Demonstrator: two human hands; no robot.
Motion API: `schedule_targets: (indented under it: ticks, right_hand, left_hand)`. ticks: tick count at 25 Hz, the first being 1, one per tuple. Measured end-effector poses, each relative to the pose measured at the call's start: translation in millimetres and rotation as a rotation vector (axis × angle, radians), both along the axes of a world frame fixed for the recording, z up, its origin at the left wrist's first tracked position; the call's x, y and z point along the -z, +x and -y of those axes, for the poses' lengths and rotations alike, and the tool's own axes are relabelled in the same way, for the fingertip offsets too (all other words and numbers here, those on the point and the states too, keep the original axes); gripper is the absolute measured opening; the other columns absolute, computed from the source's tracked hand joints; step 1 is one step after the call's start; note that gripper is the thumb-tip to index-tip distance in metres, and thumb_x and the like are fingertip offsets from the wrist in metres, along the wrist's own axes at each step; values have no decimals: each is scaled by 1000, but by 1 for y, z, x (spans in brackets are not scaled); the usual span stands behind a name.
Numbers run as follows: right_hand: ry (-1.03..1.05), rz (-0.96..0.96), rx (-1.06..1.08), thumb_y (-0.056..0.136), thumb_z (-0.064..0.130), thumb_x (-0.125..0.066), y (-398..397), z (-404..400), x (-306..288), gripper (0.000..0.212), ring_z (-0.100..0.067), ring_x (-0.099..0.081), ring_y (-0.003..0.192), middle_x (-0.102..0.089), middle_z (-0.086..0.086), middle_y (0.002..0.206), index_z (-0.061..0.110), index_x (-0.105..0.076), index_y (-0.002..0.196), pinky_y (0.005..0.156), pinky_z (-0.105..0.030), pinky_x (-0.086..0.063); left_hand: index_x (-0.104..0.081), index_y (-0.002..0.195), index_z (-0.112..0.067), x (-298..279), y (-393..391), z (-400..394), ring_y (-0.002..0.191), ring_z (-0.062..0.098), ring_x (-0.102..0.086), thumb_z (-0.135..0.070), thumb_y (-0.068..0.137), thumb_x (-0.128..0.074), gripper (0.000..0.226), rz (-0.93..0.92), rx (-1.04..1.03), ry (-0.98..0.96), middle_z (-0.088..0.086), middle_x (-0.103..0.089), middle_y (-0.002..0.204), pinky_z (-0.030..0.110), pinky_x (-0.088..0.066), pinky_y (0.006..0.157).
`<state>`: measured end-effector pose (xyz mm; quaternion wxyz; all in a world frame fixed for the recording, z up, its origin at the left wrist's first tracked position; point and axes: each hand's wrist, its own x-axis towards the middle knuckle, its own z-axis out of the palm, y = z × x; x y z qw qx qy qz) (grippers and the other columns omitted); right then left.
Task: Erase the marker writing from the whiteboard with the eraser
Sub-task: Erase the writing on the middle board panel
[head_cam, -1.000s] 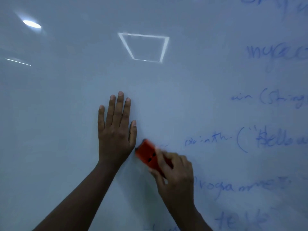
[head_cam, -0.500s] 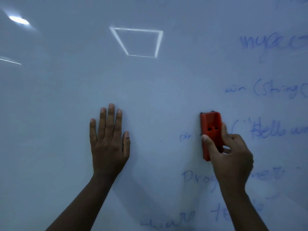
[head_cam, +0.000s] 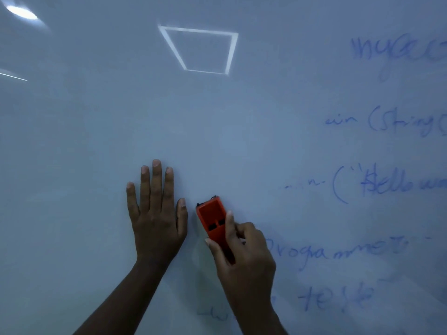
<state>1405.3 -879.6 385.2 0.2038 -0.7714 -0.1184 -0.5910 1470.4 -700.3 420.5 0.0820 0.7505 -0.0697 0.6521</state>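
Gripping the eraser between thumb and curled fingers, the right hand holds it flat against the whiteboard. The thumb lies along the eraser's lower left edge, the forefinger runs up its right side, and the other fingers fold under behind it. The eraser is a long orange plastic block, tilted with its top end leaning left, with two small dark rectangular slots across its middle and a thin dark strip showing at the upper end. Its upper half sticks out clear of the grip; the lower half is hidden under the hand.

Just beside it on the left, close but not touching, the left hand lies spread flat on the board, fingers straight and pointing up, holding nothing.

Faded blue marker writing fills the right side of the glossy white surface. Readable pieces, from the top: "my" followed by blurred letters, "(String", then a bracket with quote marks and "Hello", then "Programme", then a smeared word near the bottom that I cannot make out. Faint dotted traces of a line sit left of the bracket. More scrawl shows low down beside the right wrist.

A bright square outline and an oval glare are reflected in the board's upper part.
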Motion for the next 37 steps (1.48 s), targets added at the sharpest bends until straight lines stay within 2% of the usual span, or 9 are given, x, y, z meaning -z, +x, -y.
schedule_targets:
  ticks: [3, 7, 12, 14, 17, 22, 27, 31, 37]
  right_hand:
    - [25, -27, 11, 82, 55, -77, -3, 20, -15, 61, -14, -61, 78, -62, 7, 95, 29, -67, 137, 55, -28, -52]
    - [411, -57, 61, 79, 53, -82, 0, 87, -49, 51, -16, -65, 73, -62, 6, 89, 27, -75, 123, 61, -28, -46]
    - [716, 19, -11, 82, 52, -80, 5, 122, -47, 61, -2, -64, 71, -64, -1, 90, 22, -70, 134, 66, -24, -55]
    - [741, 22, -33, 82, 51, -79, 7, 113, -42, 63, -14, -64, 70, -60, -3, 87, 21, -67, 137, 68, -15, -52]
    - [624, -14, -51, 87, 48, -78, 11, 77, -26, 59, -22, -60, 75, -53, 0, 89, 20, -67, 138, 70, -27, -52]
    - [121, -32, -72, 92, 49, -70, 3, 0, 40, 60, -19, -55, 84, -56, 0, 99, 21, -60, 145, 69, -35, -53]
    - [67, -45, -6, 90, 51, -72, 2, 19, 38, 58, -20, -59, 84, -60, -1, 100, 21, -66, 140, 69, -34, -52]
    - [426, -78, 116, 90, 53, -69, 2, 83, 55, 62, -24, -62, 91, -57, -2, 104, 18, -63, 141, 76, -38, -54]
    - [926, -91, -11, 86, 35, -80, -2, 101, 67, 61, -11, -63, 99, -57, 10, 115, 19, -59, 141, 86, -52, -60]
  left_hand:
    - [-22, 167, -4, 8, 0, -3, 163, 36, -14, -31, 109, -39, 66, 5, -2, 29, 20, -17, 175, 60, -10, 131]
    - [-25, 166, -4, 19, 0, -2, 164, 36, -13, -31, 110, -39, 64, 14, -12, 44, 21, -19, 174, 60, -10, 131]
    - [-25, 167, -5, 27, 0, -1, 164, 35, -13, -32, 111, -37, 63, 3, -8, 27, 20, -20, 174, 60, -10, 131]
    - [-24, 167, -6, 30, 0, 1, 164, 35, -13, -32, 111, -38, 64, 2, -7, 21, 20, -20, 174, 60, -11, 131]
    - [-23, 167, -6, 33, 0, 2, 164, 34, -11, -32, 111, -38, 64, 8, 0, 19, 18, -17, 175, 60, -11, 131]
    - [-16, 169, -9, 45, 1, 2, 164, 34, -10, -35, 110, -38, 68, -17, 10, 17, 16, -12, 176, 60, -9, 131]
    - [-19, 168, -8, 60, 1, -1, 164, 34, -12, -35, 111, -37, 67, -19, 4, 47, 16, -13, 176, 60, -10, 131]
    - [-21, 168, -7, 69, 0, 1, 164, 34, -12, -33, 111, -39, 65, -2, 7, 39, 14, -11, 177, 60, -10, 131]
    - [-18, 169, -10, 78, 1, 3, 164, 34, -11, -33, 110, -39, 67, -13, 12, 27, 12, -8, 177, 60, -9, 131]
